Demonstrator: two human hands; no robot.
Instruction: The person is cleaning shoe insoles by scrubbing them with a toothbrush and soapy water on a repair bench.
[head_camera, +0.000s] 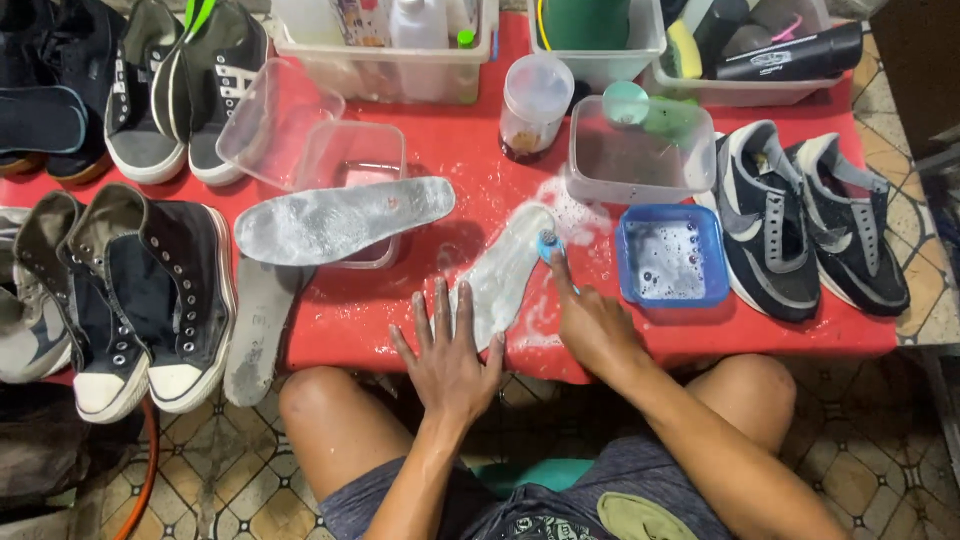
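- My left hand (447, 352) lies flat with fingers spread wide, pressing the near end of a soapy grey insole (503, 272) down on the red table (700, 335); it grips nothing, only pins.
- My right hand (592, 325) is closed around a small blue brush (549, 246), forefinger stretched along it, the head touching the insole's far end.
- The insole runs from under my left fingertips up and away towards the brush, with white foam around it on the tabletop.
- Just right of the brush sits a blue square tub (672, 256) of sudsy water.
- Beyond that, further right, stands a pair of dark running shoes (810, 218).
- Past the brush, further from me, is a clear rectangular container (640, 152) with a teal lid resting in it, and a small clear cup (535, 100) beside it.
- To the left of my flat hand, a second grey insole (343, 218) lies across a clear tray (352, 160).
- A third insole (256, 330) hangs off the near table edge.
- Further left, black high-top sneakers (140, 290) stand in a pair.
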